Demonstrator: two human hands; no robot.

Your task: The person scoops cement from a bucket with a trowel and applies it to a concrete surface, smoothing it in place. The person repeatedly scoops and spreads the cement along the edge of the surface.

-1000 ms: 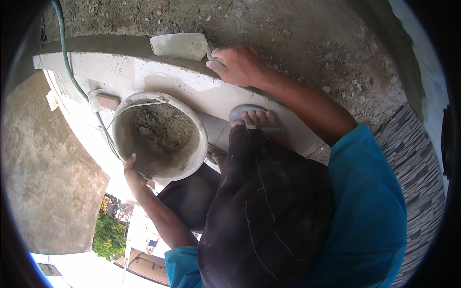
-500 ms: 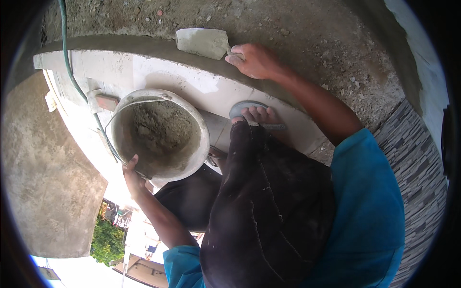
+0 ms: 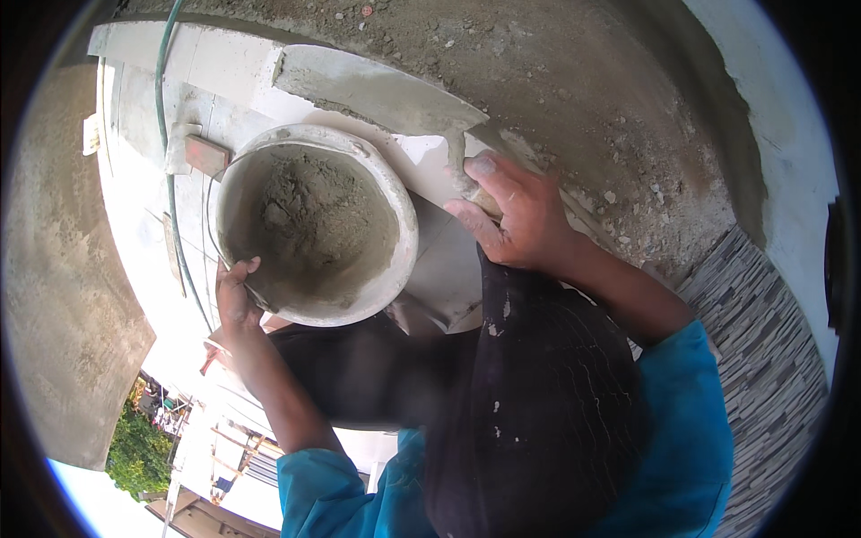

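A round bucket [image 3: 405, 211] with grey mortar [image 3: 314, 215] in it stands tilted toward me on the white ledge. My left hand [image 3: 237, 294] is closed on its near left rim, beside the wire handle [image 3: 215, 193]. In my right hand [image 3: 529, 211] is a trowel [image 3: 368, 88], gripped by its handle. Its broad blade, coated in mortar, hangs just beyond the bucket's far rim, pointing left. My right fingers wrap the handle, with the thumb side toward the blade.
A green hose [image 3: 162, 108] runs along the left of the bucket. Near it lies a reddish block [image 3: 207, 157]. Rough soil with pebbles [image 3: 574, 117] spreads beyond the ledge [image 3: 134, 40]. Striped stone-look tiling [image 3: 762, 332] is at the right. My dark-trousered legs are bent close by.
My right hand has drawn the trowel back from the far edge of the ledge toward the bucket. My left hand stays on the rim. The whole view has shifted somewhat.
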